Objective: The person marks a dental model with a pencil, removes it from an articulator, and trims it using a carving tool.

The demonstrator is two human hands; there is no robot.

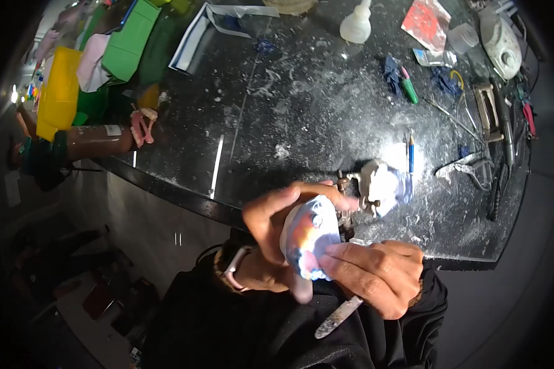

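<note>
My left hand (271, 224) is wrapped round a pale dental cast (314, 237) with a bluish-white, partly pink and orange surface and small tooth shapes along its edge. The fingertips of my right hand (378, 273) press on the cast's right side. A spatula-like tool (338, 318) with a stained, flat blade sticks out below my right hand, which is closed on it; its other end is hidden. Just beyond my hands, on the dark table, stands a metal articulator with a white plaster model (375, 187), brightly lit.
Beside the model lies a blue pencil-like tool (411, 154). Further right are metal pliers (471, 169), a handpiece (508, 138) and a green-handled tool (409, 86). A white bottle (356, 24) stands at the back. Yellow (58, 92) and green (129, 43) bins stand left, near another person's arm.
</note>
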